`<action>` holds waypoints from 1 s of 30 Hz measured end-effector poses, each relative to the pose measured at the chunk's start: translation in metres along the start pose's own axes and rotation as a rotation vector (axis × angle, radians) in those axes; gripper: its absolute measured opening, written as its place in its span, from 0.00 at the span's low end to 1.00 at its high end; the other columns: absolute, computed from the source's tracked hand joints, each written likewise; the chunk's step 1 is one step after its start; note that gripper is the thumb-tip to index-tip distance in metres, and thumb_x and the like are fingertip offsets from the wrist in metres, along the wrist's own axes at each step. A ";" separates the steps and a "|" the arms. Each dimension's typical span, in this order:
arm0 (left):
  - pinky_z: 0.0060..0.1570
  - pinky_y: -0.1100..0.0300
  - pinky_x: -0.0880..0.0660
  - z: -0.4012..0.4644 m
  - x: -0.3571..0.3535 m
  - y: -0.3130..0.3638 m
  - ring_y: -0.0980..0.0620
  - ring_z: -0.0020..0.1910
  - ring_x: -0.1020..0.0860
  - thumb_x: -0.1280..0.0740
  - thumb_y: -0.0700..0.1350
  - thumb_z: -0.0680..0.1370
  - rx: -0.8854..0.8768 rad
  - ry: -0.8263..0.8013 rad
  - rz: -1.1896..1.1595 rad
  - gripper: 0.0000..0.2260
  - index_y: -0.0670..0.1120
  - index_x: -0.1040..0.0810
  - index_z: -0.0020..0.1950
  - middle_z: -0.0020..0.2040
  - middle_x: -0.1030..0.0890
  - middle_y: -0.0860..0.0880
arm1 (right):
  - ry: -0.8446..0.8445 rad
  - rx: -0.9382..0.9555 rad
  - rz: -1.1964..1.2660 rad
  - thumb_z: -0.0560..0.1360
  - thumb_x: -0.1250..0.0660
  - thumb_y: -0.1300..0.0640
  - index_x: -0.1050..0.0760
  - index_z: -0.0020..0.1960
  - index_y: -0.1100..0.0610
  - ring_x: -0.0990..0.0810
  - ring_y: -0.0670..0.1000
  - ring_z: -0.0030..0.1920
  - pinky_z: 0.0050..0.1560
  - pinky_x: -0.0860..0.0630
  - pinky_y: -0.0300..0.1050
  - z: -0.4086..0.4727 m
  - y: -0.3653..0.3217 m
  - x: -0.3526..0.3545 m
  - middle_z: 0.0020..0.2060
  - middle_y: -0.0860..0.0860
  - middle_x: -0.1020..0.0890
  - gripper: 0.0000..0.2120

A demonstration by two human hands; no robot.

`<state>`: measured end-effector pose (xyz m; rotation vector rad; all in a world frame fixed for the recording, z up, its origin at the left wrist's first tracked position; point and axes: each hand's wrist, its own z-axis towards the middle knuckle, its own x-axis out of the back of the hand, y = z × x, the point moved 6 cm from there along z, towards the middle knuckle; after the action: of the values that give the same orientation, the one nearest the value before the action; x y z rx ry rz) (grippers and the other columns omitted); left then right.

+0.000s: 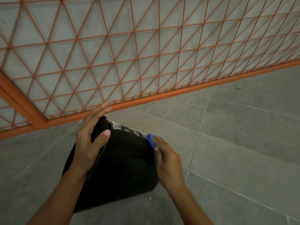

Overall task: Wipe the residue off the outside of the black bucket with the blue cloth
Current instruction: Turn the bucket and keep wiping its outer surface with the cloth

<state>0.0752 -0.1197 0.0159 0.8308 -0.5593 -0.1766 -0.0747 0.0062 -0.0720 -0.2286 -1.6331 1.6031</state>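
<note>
Both bare forearms rise from the bottom edge of the frame toward its centre. The left hand [90, 142] sits just left of centre, palm turned inward and fingers extended upward and held together, their tips reaching toward the upper middle; the thumb is spread out to the right, so the hand clasps what lies between thumb and fingers. The right hand [168, 161] lies right of centre, lower than the left, knuckles facing up, its fingers curled and pinched closed, pointing up and left. The wrists stay well apart.
</note>
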 end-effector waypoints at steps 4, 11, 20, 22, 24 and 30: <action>0.72 0.37 0.43 0.000 -0.006 0.006 0.45 0.73 0.36 0.40 0.66 0.74 -0.029 -0.030 -0.022 0.29 0.45 0.29 0.66 0.71 0.30 0.45 | 0.062 -0.146 -0.104 0.77 0.41 0.64 0.25 0.61 0.58 0.24 0.51 0.59 0.57 0.35 0.34 0.005 0.029 0.018 0.59 0.53 0.21 0.14; 0.71 0.37 0.43 -0.003 -0.008 0.010 0.43 0.73 0.37 0.41 0.66 0.74 -0.043 -0.043 0.020 0.31 0.43 0.28 0.66 0.70 0.30 0.44 | 0.036 -0.124 -0.086 0.78 0.41 0.63 0.25 0.61 0.57 0.24 0.48 0.56 0.56 0.32 0.37 0.006 0.027 0.017 0.57 0.51 0.21 0.14; 0.71 0.38 0.42 -0.009 0.001 0.006 0.41 0.73 0.37 0.41 0.65 0.75 -0.043 -0.040 0.007 0.30 0.44 0.29 0.66 0.69 0.29 0.42 | 0.066 -0.148 -0.146 0.78 0.41 0.62 0.25 0.61 0.57 0.23 0.52 0.57 0.55 0.30 0.38 -0.001 0.029 0.013 0.57 0.52 0.20 0.14; 0.72 0.38 0.43 -0.009 0.001 0.007 0.41 0.74 0.37 0.41 0.66 0.75 -0.053 -0.052 0.011 0.31 0.43 0.29 0.66 0.70 0.29 0.42 | 0.051 -0.244 -0.185 0.79 0.44 0.61 0.24 0.56 0.56 0.20 0.55 0.50 0.39 0.33 0.39 0.006 0.043 0.019 0.49 0.55 0.18 0.12; 0.73 0.41 0.43 -0.009 -0.001 0.009 0.43 0.74 0.37 0.41 0.66 0.75 -0.075 -0.069 0.013 0.32 0.42 0.29 0.66 0.70 0.29 0.43 | 0.059 -0.267 -0.215 0.79 0.44 0.60 0.24 0.55 0.56 0.20 0.55 0.50 0.36 0.33 0.40 -0.004 0.040 0.021 0.46 0.54 0.19 0.11; 0.71 0.38 0.42 -0.012 0.003 0.006 0.41 0.73 0.37 0.42 0.67 0.74 -0.054 -0.052 0.021 0.33 0.41 0.29 0.66 0.69 0.29 0.42 | 0.060 -0.133 -0.166 0.78 0.42 0.61 0.26 0.62 0.55 0.23 0.51 0.57 0.54 0.29 0.39 -0.007 0.019 0.012 0.57 0.51 0.20 0.14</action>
<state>0.0835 -0.1090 0.0151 0.7697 -0.6097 -0.1934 -0.0855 0.0226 -0.0850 -0.2027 -1.6695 1.3534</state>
